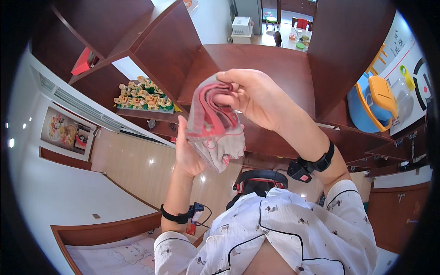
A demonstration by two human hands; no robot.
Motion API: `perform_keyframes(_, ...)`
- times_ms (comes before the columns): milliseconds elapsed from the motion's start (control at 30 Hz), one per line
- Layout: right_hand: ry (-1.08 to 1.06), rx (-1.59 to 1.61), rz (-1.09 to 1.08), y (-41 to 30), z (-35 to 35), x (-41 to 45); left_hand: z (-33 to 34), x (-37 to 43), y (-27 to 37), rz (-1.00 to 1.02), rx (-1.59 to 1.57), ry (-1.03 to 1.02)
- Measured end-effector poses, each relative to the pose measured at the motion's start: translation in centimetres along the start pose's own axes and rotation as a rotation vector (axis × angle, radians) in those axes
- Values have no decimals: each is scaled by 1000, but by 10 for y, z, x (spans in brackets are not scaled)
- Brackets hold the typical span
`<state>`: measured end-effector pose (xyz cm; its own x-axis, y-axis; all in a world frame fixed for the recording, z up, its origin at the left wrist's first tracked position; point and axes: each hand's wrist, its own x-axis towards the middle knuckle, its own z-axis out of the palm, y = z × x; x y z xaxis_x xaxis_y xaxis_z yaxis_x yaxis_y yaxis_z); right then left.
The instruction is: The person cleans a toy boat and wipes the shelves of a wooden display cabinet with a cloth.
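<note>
A folded grey cloth with a red and pink pattern [215, 127] is held up in front of a brown wooden shelf unit. My right hand [245, 94] pinches its upper folded edge between thumb and fingers. Lower down on the left, my left hand [190, 151] supports the cloth from beneath and behind, its thumb pointing up and most of its fingers hidden by the fabric. Directly behind the cloth lies a bare brown shelf board [261, 68]. Both forearms wear black straps with small devices.
A toy-brick building model [144, 98] stands on a shelf at left, below a red box [82, 62]. On the right are a blue bucket with orange parts [369, 103] and a clear plastic bottle [403, 92]. Upright shelf panels flank the cloth. A black and red seat [260, 180] is below.
</note>
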<state>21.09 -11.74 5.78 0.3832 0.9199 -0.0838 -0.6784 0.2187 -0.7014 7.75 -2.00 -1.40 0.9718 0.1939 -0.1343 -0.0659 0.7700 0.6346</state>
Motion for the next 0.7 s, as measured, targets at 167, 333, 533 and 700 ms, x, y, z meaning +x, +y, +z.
perform_keyframes(167, 66, 181, -39, 1, -8, 6, -5, -12, -6, 29, -67, -117)
perform_keyframes(333, 0, 266, -35, 1, -19, 7, -7, -22, -12, 96, 141, -82)
perform_keyframes(533, 95, -478, -381, 22, -44, -6, 13, -23, -19, 103, 98, 56)
perform_keyframes(700, 7, -607, 220, 31, -55, -44, 25, -32, -20, 109, 64, 33)
